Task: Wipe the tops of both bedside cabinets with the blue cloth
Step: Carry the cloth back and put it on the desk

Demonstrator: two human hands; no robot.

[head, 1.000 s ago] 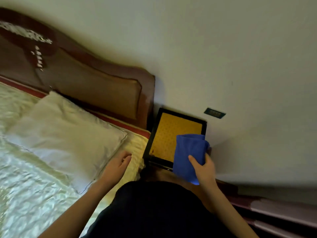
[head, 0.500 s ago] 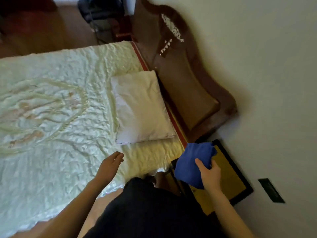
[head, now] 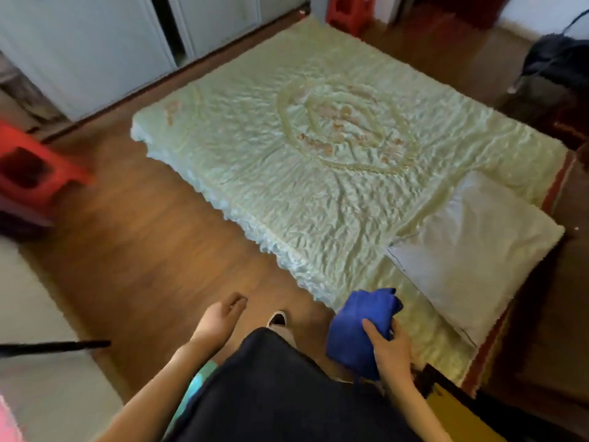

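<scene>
Two hands out front, blue cloth point(head: 357, 330) bunched in right hand point(head: 390, 352)

Right hand grips the blue cloth. The thumb lies across the near face; the other fingers wrap behind the bundle and are mostly hidden. Cloth is crumpled into a thick wad and held off every surface, seen over the near edge of the bed point(head: 318, 148) and the floor beside it. Left hand point(head: 220, 320) holds nothing, fingers loosely curled, and hangs over the wooden floor point(head: 143, 250).

Bedside cabinet point(head: 455, 409): only a corner shows at bottom right, a yellow top with a dark rim, just beside the right wrist. Cloth is near it but not touching the top.

Bed has a pale green, wrinkled quilted cover with an oval pattern in the middle. One white pillow point(head: 471, 260) lies at the head end, on the right of the view, next to the dark wooden headboard point(head: 570, 282).

Dark garment point(head: 287, 393) on the person fills bottom centre. One light shoe toe point(head: 278, 319) shows on the floor between the hands. Red stool point(head: 28, 173) stands on the floor at left, blurred. Second red stool point(head: 347, 14) sits beyond the foot of the bed. White cupboard doors point(head: 95, 43) run along the far left. Dark bag point(head: 557, 62) is at top right, details unclear. Thin black rod point(head: 57, 345) at the left edge, cannot tell what it is.
</scene>
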